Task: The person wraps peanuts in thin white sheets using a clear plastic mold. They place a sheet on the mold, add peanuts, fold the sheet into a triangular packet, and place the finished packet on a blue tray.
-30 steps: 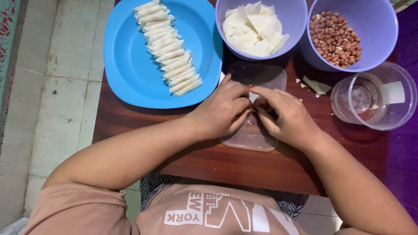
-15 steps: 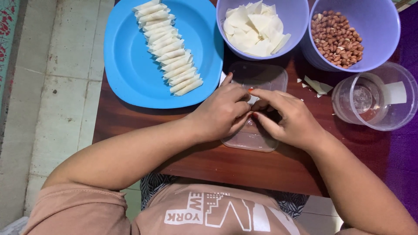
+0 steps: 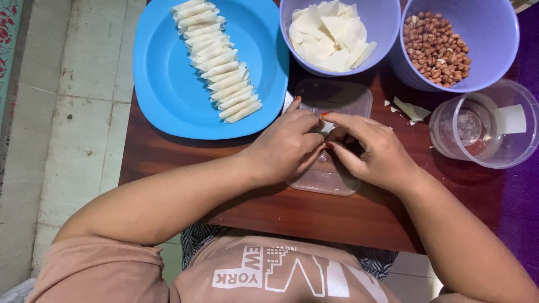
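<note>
My left hand (image 3: 289,145) and my right hand (image 3: 373,150) meet over a clear flat plastic lid (image 3: 331,182) on the brown table (image 3: 168,163). Their fingertips pinch a small white pastry wrapper (image 3: 325,128), mostly hidden between the fingers. A blue plate (image 3: 168,90) at the upper left carries a long row of several rolled white pastry sticks (image 3: 216,59). Beyond the hands, a purple bowl (image 3: 382,22) holds cut white wrapper sheets (image 3: 331,33), and a second purple bowl (image 3: 499,33) holds peanuts (image 3: 438,47).
A clear plastic container (image 3: 483,126) with a little liquid and a white slip on its rim stands at the right. Loose wrapper scraps (image 3: 410,109) lie beside it. Tiled floor (image 3: 67,112) lies left of the table; a purple cloth (image 3: 525,202) covers its right end.
Both hands stay over the lid; the fingers have shifted slightly as they work the wrapper. Nothing else has moved.
</note>
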